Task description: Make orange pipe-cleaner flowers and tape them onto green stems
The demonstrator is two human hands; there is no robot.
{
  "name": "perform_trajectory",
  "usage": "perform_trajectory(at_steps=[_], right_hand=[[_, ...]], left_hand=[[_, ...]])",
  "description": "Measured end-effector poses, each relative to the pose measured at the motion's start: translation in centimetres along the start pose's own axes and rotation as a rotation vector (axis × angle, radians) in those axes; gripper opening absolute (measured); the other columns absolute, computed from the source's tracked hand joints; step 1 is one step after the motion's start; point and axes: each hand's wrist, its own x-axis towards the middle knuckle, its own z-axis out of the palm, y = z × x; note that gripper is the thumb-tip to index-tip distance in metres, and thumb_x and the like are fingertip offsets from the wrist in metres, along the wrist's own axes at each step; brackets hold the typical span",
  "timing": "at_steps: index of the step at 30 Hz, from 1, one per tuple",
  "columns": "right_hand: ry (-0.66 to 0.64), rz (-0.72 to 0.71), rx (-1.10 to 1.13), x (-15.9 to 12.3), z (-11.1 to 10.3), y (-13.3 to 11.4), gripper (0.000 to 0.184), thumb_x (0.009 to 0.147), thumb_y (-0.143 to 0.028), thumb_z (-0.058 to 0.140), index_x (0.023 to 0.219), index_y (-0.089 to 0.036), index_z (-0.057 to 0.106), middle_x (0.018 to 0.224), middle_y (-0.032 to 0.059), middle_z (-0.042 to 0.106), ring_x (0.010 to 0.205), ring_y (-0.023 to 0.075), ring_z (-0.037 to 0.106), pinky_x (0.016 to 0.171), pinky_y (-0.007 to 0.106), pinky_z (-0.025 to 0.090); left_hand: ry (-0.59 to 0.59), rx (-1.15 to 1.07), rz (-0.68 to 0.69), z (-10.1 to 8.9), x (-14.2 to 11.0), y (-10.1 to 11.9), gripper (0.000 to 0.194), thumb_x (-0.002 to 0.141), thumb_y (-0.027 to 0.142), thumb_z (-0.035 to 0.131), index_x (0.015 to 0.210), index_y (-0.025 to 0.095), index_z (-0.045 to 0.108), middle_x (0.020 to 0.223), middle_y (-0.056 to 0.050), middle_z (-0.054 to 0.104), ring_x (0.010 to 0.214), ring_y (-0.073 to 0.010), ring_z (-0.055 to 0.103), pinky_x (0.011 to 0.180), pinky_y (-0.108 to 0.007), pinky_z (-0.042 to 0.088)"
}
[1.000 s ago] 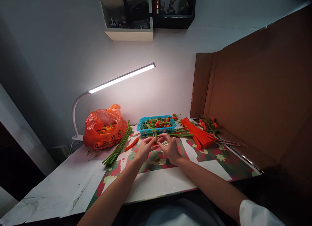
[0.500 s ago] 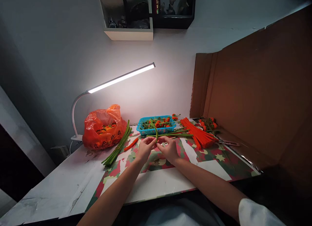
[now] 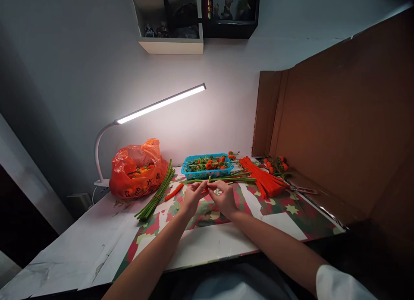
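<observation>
Both my hands meet above the middle of the table. My left hand (image 3: 194,197) is closed, its thumb and fingers pinching a green pipe cleaner (image 3: 209,179). My right hand (image 3: 224,198) is closed on the same piece from the other side, fingertips close together. Only a short end of it sticks up between the fingers; the rest is hidden. Behind the hands lie loose green pipe cleaners (image 3: 244,179). Left of my left hand is a short orange coiled piece (image 3: 174,192). A pale ring, perhaps tape (image 3: 218,191), shows partly behind my right fingers.
A tied bundle of green pipe cleaners (image 3: 157,195) lies beside an orange plastic bag (image 3: 136,187). A blue basket (image 3: 203,174) holds orange flowers. To the right are an orange pipe cleaner bundle (image 3: 263,179) and a cardboard panel (image 3: 336,118). A lit lamp (image 3: 161,103) arches over the table.
The green pipe cleaner stood up tall and bent above my fingers; now just a short tip shows. My hands have barely shifted.
</observation>
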Motion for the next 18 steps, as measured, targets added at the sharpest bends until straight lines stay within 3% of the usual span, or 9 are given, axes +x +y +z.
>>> perform_trajectory(at_steps=[4,8,18], right_hand=[[0.002,-0.04,-0.03,0.0,0.14,0.28,0.02,0.074,-0.011,0.056,0.086,-0.021,0.069,0.082,0.0041,0.069,0.078,0.018,0.063,0.072,0.031,0.05],[0.047,0.026,-0.033,0.07,0.08,0.2,0.008,0.075,-0.016,0.06,0.077,-0.019,0.067,0.076,0.0033,0.066,0.072,0.0173,0.062,0.066,0.029,0.049],[0.024,-0.04,-0.091,-0.11,0.02,0.17,0.006,0.077,-0.017,0.06,0.077,-0.02,0.064,0.075,0.0025,0.064,0.074,0.0175,0.059,0.069,0.03,0.046]], left_hand=[[0.042,0.026,0.043,0.04,0.09,-0.19,0.034,0.058,0.038,0.079,0.075,0.01,0.068,0.074,-0.007,0.069,0.072,-0.017,0.065,0.072,-0.029,0.053],[0.102,-0.002,0.057,0.09,0.08,-0.01,0.036,0.057,0.04,0.079,0.074,0.011,0.065,0.077,-0.007,0.069,0.073,-0.0176,0.065,0.073,-0.031,0.053],[0.051,0.021,0.098,-0.18,0.17,-0.48,0.03,0.061,0.038,0.077,0.069,0.013,0.062,0.08,-0.005,0.069,0.073,-0.0158,0.064,0.072,-0.029,0.053]])
